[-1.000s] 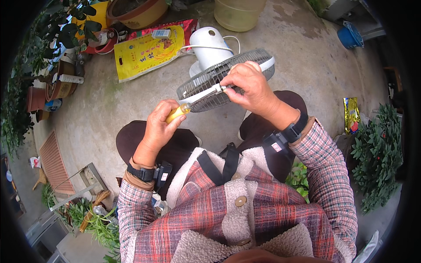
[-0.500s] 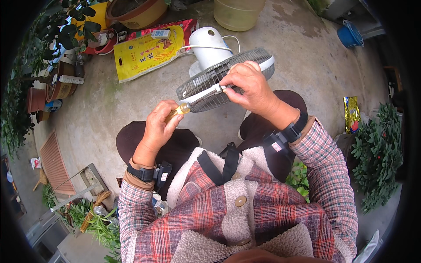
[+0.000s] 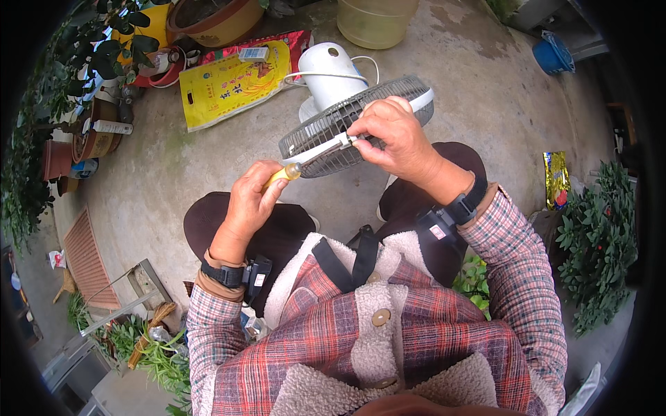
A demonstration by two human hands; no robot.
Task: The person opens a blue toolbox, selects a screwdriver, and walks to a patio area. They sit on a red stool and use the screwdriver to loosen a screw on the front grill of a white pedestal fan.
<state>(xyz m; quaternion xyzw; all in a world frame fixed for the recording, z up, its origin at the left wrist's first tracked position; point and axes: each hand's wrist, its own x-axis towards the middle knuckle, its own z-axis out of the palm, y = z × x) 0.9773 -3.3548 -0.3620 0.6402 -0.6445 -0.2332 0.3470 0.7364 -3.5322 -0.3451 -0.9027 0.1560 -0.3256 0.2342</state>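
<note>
An electric fan (image 3: 331, 73) with a white base lies tipped on the concrete. Its grey wire cage (image 3: 326, 163) is turned toward me, with a white band (image 3: 320, 148) round the rim. My left hand (image 3: 251, 197) is closed round the yellow handle of a screwdriver (image 3: 283, 175), whose metal-collared end is close to the band; its shaft cannot be made out. At the band's joint, the thumb and forefinger of my right hand (image 3: 399, 142) pinch together over a small part too hidden to name.
Behind the fan lie a yellow printed bag (image 3: 236, 83) and a white power cord (image 3: 378, 69). A pale yellow tub (image 3: 377, 24) stands at the back, potted plants (image 3: 97, 132) at the left. To the right are a gold packet (image 3: 556, 180), a shrub (image 3: 598, 243) and a blue bucket (image 3: 553, 54).
The screwdriver handle has turned slightly in my left hand. My right hand and the fan stay where they were.
</note>
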